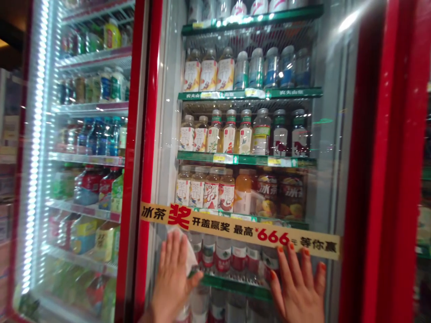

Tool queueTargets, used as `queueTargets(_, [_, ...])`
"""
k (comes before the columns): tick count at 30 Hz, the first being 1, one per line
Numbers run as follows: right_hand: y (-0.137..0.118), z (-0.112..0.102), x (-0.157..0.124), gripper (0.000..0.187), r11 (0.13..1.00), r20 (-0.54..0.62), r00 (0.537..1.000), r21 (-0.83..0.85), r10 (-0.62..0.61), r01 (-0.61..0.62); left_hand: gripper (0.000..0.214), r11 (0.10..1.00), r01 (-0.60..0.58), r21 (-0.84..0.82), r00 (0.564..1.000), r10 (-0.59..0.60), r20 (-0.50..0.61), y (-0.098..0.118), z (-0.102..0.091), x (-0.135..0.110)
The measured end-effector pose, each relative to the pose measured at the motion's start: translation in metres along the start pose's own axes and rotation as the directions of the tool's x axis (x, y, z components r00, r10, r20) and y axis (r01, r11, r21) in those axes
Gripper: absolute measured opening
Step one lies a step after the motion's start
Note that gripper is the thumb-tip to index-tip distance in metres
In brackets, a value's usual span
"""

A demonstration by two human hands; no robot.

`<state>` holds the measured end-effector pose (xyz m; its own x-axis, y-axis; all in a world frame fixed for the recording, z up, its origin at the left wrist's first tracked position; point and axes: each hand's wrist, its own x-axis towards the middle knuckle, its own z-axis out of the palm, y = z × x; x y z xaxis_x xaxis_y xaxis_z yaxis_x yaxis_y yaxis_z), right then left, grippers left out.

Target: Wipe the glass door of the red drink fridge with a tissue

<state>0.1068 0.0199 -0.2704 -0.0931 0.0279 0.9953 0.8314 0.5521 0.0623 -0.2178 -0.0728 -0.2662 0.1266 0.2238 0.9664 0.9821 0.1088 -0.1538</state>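
My left hand (173, 273) lies nearly flat on the glass door (328, 179) of a red-framed drinks fridge, its fingers stretched upward. Under it, a thin white cloth or tissue (191, 258) is held against the glass, its edge showing between the fingers and thumb. To the right, my right hand (299, 285) rests open on the same pane with fingers spread and holds nothing. Its fingertips, with orange nails, reach the lower edge of a yellow sticker strip (229, 228) printed with Chinese characters and a red 666. Most of the cloth is hidden behind my left hand.
Behind the glass, several shelves carry rows of drinks bottles (230, 134). The red door frame (151, 112) stands at the left. Beyond it is another lit cooler (89, 157) full of bottles. A red frame (380, 179) rises on the right.
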Motion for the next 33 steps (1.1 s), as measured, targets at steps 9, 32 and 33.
queueTargets(9, [0.01,-0.006,-0.003,0.076,0.996,0.043,0.996,-0.024,-0.08,0.081,0.108,0.979,-0.2,-0.036,0.98,0.199,-0.03,0.046,0.0,0.029])
queueTargets(32, [0.017,-0.006,-0.01,0.071,0.999,-0.035,0.999,-0.01,-0.04,0.04,0.114,0.974,0.045,-0.221,0.999,-0.05,-0.019,-0.027,-0.02,0.192])
queueTargets(33, [0.017,-0.007,-0.01,0.072,0.999,-0.031,0.999,-0.007,-0.044,0.044,0.118,0.971,-0.069,-0.23,0.997,0.072,0.008,-0.007,-0.018,0.189])
